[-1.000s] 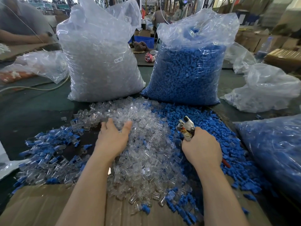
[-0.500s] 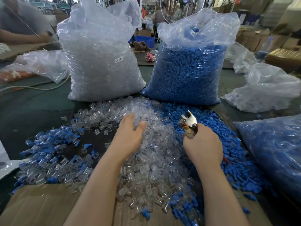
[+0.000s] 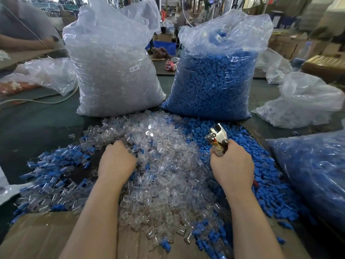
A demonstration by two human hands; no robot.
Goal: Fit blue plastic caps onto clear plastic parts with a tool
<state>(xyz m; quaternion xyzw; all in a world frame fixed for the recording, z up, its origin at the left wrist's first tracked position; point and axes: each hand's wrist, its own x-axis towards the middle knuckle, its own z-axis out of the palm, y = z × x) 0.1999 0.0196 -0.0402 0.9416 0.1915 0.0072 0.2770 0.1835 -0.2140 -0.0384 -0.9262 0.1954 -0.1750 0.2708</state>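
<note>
Left hand (image 3: 116, 161) curled into clear parts (image 3: 164, 165); fingertips seemingly buried.

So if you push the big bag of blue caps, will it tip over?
Probably not: the blue bag looks packed full and sits wide on the table, so it is likely heavy. Its thin plastic top would probably just crumple.

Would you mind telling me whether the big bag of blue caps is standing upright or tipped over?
Upright: the bag of blue caps stands on its base, open top up.
</note>
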